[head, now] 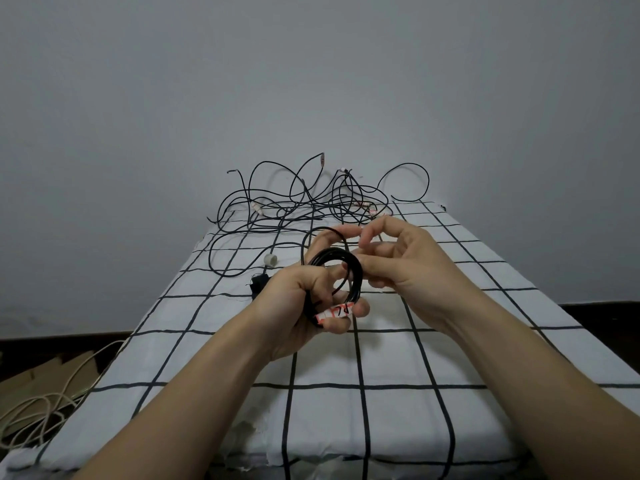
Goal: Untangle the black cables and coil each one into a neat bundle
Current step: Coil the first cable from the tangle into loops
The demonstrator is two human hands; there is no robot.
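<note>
Backdrop: plain grey wall (311, 81); long table under a white cloth (346, 427) with a black grid, running away toward that wall.
Far end: tangle of black cables (304, 199) heaped against the wall, loops standing up, a few strands trailing across the cloth toward the hands.
Left hand (301, 306): raised over mid-table, fingers clenched round a coil (349, 268) of black cable, several turns deep.
Tag (334, 311): white with red lettering, at the coil's lower edge, across the left fingers.
Right hand (405, 261): just beside the coil, fingers curled, thumb against the outer turns; cannot tell whether it pinches a strand.
Loose bits: small white cylinder (270, 260) and black scrap (258, 284) on the cloth, left of the hands.
Floor, left: cream cord (45, 403) lying over cardboard (45, 372).
</note>
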